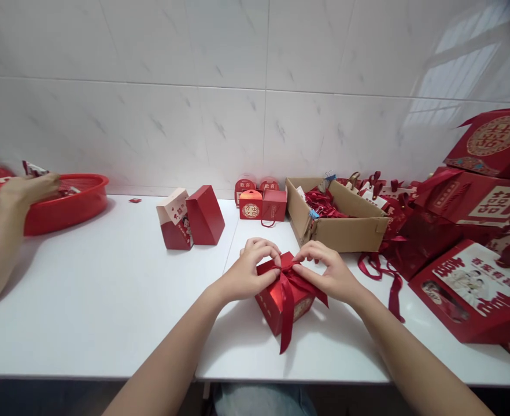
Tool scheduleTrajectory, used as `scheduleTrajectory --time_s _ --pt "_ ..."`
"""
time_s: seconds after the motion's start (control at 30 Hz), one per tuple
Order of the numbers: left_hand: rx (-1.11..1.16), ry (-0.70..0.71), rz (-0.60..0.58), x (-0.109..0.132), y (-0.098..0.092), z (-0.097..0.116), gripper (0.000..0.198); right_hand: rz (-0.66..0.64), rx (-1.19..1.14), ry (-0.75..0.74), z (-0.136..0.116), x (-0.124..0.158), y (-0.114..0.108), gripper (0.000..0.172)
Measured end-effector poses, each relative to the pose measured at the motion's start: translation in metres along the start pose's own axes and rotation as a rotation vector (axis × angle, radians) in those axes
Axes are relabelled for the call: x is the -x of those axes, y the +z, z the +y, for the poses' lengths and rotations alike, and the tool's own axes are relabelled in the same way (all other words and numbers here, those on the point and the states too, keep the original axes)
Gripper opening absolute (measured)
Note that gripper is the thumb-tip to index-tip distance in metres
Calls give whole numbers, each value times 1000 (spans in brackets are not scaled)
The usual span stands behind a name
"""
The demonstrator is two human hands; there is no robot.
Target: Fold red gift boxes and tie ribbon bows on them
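Observation:
A red gift box (276, 312) with gold print stands on the white table in front of me. Dark red ribbon (287, 306) is tied on its top, and two tails hang down over the sides. My left hand (255, 268) pinches the ribbon at the left of the knot, thumb and forefinger together. From the other side, my right hand (324, 268) pinches the ribbon just right of the knot. Both hands rest close against the top of the box. The fingertips partly cover the knot and the loops.
Behind my hands stands a cardboard box (346, 234) of red ribbons. Stacked red gift boxes (476, 283) crowd the right side. Small boxes (250, 205) line the wall; two taller boxes (206, 216) stand left. A co-worker's hand (32, 188) is over a red basket (73, 211).

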State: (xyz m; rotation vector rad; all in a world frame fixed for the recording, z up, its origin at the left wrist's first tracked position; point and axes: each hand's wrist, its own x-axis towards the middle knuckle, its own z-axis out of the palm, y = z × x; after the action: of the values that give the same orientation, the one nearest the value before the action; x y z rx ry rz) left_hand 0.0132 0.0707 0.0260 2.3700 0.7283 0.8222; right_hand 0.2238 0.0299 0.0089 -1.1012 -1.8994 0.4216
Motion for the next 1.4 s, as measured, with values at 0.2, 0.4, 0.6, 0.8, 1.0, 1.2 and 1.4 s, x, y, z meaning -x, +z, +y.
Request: scheduleTrajectory --time_s 0.2,0.4,0.6,0.8,1.0,1.2,1.4 --pt "-9 -49 -28 0 3 0 3 -48 -139 81 3 0 -1 17" --pt "122 -27 -70 -2 2 -3 6 -29 -256 184 1 3 4 19" --pt "227 -83 -23 -3 4 -3 20 -67 -249 127 -2 4 1 19" --pt "163 -122 29 -4 7 -3 21 -134 -216 16 -4 3 2 24" --pt "128 -110 5 -4 5 -4 14 -162 -25 -147 4 5 0 39" --pt "85 -123 11 -4 -3 -10 12 -238 70 -199 7 7 -8 45" --pt "68 -109 2 -5 0 -8 15 -45 -26 -180 9 6 -1 31"
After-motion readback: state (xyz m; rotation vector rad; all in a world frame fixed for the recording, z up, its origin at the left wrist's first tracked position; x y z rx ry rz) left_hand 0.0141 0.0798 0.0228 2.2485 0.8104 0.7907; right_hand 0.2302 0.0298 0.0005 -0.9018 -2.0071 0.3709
